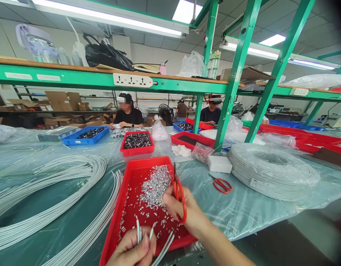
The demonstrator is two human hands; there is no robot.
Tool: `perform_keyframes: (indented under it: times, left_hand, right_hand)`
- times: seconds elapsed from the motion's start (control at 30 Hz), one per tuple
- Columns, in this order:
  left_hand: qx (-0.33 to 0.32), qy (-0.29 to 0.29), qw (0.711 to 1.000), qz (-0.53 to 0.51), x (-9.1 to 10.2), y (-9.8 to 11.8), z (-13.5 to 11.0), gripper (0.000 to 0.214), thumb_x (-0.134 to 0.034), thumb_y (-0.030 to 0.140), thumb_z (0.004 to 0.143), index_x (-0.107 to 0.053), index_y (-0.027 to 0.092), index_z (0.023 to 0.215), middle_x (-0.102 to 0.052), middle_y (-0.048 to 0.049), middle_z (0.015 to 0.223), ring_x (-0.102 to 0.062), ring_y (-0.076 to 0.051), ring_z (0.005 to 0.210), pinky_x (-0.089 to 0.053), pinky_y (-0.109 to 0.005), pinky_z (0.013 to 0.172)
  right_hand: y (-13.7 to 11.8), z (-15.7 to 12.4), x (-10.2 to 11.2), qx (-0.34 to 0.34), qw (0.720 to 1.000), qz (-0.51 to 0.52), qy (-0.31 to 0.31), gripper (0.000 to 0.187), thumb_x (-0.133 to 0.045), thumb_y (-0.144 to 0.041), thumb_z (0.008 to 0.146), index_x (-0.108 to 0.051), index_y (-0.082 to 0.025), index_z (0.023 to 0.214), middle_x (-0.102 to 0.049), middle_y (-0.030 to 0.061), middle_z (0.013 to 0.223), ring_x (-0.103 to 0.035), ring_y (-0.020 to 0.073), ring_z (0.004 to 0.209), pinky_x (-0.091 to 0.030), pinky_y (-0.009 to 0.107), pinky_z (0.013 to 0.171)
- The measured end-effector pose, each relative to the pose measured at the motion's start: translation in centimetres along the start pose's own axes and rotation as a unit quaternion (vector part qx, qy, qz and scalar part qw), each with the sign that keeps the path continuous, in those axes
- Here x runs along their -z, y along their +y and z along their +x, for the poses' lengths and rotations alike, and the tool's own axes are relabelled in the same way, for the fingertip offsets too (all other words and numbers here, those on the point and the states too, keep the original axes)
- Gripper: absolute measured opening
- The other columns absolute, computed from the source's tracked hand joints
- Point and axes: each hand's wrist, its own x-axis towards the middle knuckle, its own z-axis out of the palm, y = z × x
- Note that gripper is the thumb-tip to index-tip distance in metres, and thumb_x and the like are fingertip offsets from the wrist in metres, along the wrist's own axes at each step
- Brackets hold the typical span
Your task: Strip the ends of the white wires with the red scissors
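Note:
My left hand [135, 247] is closed around several white cables [139, 229], whose cut ends stick up between thumb and fingers at the near end of a red tray [148, 231]. More cable lengths trail out to the right of that hand. My right hand [184, 207] grips red-handled scissors [181, 203], their dark blades pointing up and away over the tray's right wall. The blades look nearly together and touch no cable. Small silvery metal pieces [156, 184] lie heaped at the tray's far end and scattered across its floor.
Bundled white cables [76, 195] curve over the table at left. At right lie a second pair of scissors [222, 184], a white box [219, 163] and a large cable coil [273, 170]. Green shelf posts [235, 74] rise ahead. Co-workers sit across the table.

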Motion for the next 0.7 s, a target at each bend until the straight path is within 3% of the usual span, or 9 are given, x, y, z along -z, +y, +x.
perform_keyframes:
  times: [0.07, 0.13, 0.23, 0.3, 0.37, 0.5, 0.7]
  left_hand:
    - [-0.026, 0.074, 0.995, 0.054, -0.1, 0.1, 0.1, 0.044, -0.063, 0.055, 0.068, -0.057, 0.012, 0.067, -0.039, 0.0063, 0.039, -0.02, -0.002, 0.037, -0.009, -0.018, 0.04]
    - [-0.035, 0.11, 0.991, 0.063, -0.3, 0.0, 0.4, 0.042, -0.065, 0.052, 0.067, -0.06, 0.011, 0.076, -0.047, 0.0038, 0.05, -0.02, -0.001, 0.038, -0.01, -0.018, 0.04]
    - [-0.038, 0.075, 0.996, 0.021, -0.6, -0.1, 0.9, 0.041, -0.068, 0.048, 0.067, -0.063, 0.012, 0.085, -0.05, 0.0021, 0.059, -0.022, -0.001, 0.038, -0.012, -0.017, 0.038]
    - [-0.055, 0.069, 0.996, -0.005, -0.6, -0.1, 1.0, 0.039, -0.068, 0.046, 0.068, -0.064, 0.011, 0.085, -0.048, 0.0019, 0.059, -0.027, -0.001, 0.04, -0.017, -0.016, 0.038]
    - [-0.077, 0.1, 0.992, -0.022, -0.7, 0.3, 1.0, 0.038, -0.069, 0.045, 0.067, -0.065, 0.01, 0.08, -0.047, 0.0021, 0.057, -0.033, -0.003, 0.042, -0.023, -0.016, 0.04]
    - [-0.112, 0.152, 0.982, 0.009, -1.1, 1.4, 0.6, 0.038, -0.07, 0.045, 0.066, -0.063, 0.011, 0.08, -0.047, 0.0046, 0.051, -0.04, -0.003, 0.036, -0.027, -0.015, 0.038]
    - [-0.128, 0.159, 0.976, 0.081, -1.4, 1.7, 0.7, 0.039, -0.068, 0.048, 0.065, -0.047, 0.015, 0.067, -0.057, 0.0024, 0.055, -0.045, -0.004, 0.029, -0.018, -0.013, 0.032]
  right_hand:
    - [0.4, 0.5, 0.8, 0.007, 0.999, -0.044, 0.026, 0.038, -0.057, -0.049, 0.074, -0.038, -0.019, 0.058, -0.029, -0.0091, 0.047, -0.024, 0.0069, 0.044, -0.022, 0.021, 0.041]
    - [1.0, 1.0, 1.6, 0.011, 0.994, -0.103, 0.039, 0.041, -0.067, -0.037, 0.068, -0.034, -0.019, 0.052, -0.026, -0.0086, 0.049, -0.022, 0.0076, 0.048, -0.02, 0.022, 0.044]
    - [1.6, 1.2, 2.7, 0.021, 0.983, -0.173, 0.05, 0.035, -0.064, -0.02, 0.069, -0.035, -0.019, 0.049, -0.028, -0.0081, 0.048, -0.02, 0.0089, 0.049, -0.018, 0.024, 0.047]
    - [1.6, 1.1, 3.2, 0.031, 0.98, -0.192, 0.031, 0.022, -0.059, -0.014, 0.071, -0.044, -0.018, 0.055, -0.037, -0.0065, 0.05, -0.027, 0.0099, 0.05, -0.023, 0.024, 0.05]
    - [1.5, 0.7, 3.5, 0.037, 0.981, -0.193, -0.006, 0.005, -0.058, -0.015, 0.073, -0.054, -0.017, 0.07, -0.048, -0.0043, 0.058, -0.039, 0.0118, 0.054, -0.03, 0.024, 0.053]
    - [1.0, -0.2, 3.7, 0.043, 0.983, -0.168, -0.06, 0.028, -0.055, -0.023, 0.079, -0.05, -0.015, 0.105, -0.058, 0.0012, 0.073, -0.053, 0.0175, 0.068, -0.042, 0.027, 0.061]
    - [-0.6, -2.1, 4.1, 0.055, 0.984, -0.118, -0.12, 0.039, -0.054, -0.026, 0.081, -0.04, -0.014, 0.115, -0.056, 0.0129, 0.102, -0.054, 0.0232, 0.096, -0.045, 0.035, 0.083]
